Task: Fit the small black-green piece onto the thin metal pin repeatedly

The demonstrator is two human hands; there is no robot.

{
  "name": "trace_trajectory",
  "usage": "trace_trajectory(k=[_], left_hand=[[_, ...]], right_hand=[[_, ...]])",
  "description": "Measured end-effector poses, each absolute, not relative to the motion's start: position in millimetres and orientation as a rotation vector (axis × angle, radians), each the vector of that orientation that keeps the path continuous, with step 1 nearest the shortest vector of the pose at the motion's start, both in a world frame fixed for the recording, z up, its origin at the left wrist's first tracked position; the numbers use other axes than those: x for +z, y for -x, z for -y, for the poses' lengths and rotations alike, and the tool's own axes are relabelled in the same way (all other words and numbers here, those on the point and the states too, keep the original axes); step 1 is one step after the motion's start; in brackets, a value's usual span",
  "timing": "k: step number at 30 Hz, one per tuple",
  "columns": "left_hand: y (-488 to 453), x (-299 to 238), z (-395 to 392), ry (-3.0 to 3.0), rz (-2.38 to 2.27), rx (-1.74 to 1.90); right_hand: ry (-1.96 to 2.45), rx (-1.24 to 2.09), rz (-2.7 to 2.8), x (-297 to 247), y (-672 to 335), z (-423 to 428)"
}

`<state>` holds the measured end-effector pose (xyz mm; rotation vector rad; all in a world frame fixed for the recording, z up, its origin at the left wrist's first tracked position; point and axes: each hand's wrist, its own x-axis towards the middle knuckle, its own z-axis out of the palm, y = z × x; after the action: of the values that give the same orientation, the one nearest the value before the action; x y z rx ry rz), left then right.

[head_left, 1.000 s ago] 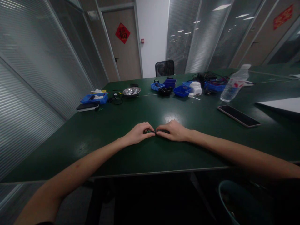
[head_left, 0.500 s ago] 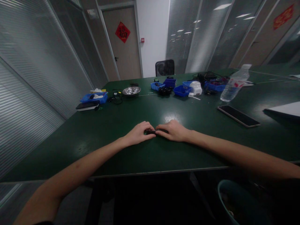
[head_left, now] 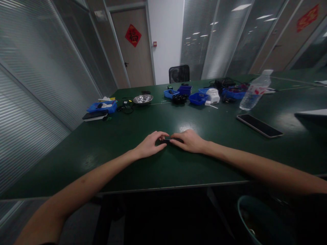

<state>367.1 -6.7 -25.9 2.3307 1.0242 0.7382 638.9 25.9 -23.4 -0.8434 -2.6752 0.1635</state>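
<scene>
Low over the near middle of the green table (head_left: 122,136), a small, thin dark object with a pale shiny edge (head_left: 167,140) lies between my hands; its kind is too small to tell. My right hand (head_left: 190,141) pinches it with thumb and fingers, and part of it is hidden there. On the other side, my left hand (head_left: 150,144) has its thumb and forefinger spread apart around the object's left end. Whether the curled fingers behind touch it cannot be made out.
To the right lie a phone (head_left: 259,125) and a tilted-looking plastic bottle (head_left: 256,90). Farther back are a metal bowl (head_left: 143,99), blue trays (head_left: 198,99), black cables (head_left: 126,107) and a blue tray at left (head_left: 108,108). A bin (head_left: 242,211) stands below the table edge.
The thumb and forefinger of my left hand have parted from their pinch on the dark object. My right hand keeps hold, hardly moved.
</scene>
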Motion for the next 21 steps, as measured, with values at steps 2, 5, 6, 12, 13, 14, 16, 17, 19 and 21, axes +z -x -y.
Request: trace_trajectory(k=[2,5,6,12,13,14,16,17,19,21], left_hand=[[-366.4,-26.0,6.8,-2.325,-1.020,0.752],[-365.3,-26.0,6.8,-2.322,-1.011,0.763],[-365.1,-26.0,6.8,-2.321,-1.007,0.771],[-364.7,-27.1,6.2,-2.319,-1.001,0.819],[-364.8,-27.5,6.0,-2.321,-1.001,0.827],[-364.7,-28.0,5.8,-2.323,-1.001,0.836],[-364.6,-28.8,5.5,-2.329,-1.000,0.850],[-364.5,-29.1,5.4,-2.332,-0.999,0.854],[-364.4,-29.5,5.2,-2.337,-1.000,0.860],[-364.3,-29.9,5.0,-2.339,-1.007,0.869]], right_hand=[[0.845,0.166,2.671,-23.4,-639.0,-25.9],[0.855,0.171,2.669,-23.8,-639.4,-26.5],[0.857,0.177,2.670,-24.1,-639.6,-26.9],[0.861,0.164,2.680,-25.3,-640.4,-28.9],[0.864,0.155,2.683,-25.3,-640.4,-28.9],[0.867,0.148,2.687,-25.3,-640.3,-28.9],[0.873,0.142,2.689,-25.3,-640.1,-28.8],[0.877,0.141,2.688,-25.4,-640.0,-28.9],[0.879,0.148,2.689,-25.7,-640.0,-29.3],[0.879,0.155,2.691,-26.1,-640.1,-29.9]])
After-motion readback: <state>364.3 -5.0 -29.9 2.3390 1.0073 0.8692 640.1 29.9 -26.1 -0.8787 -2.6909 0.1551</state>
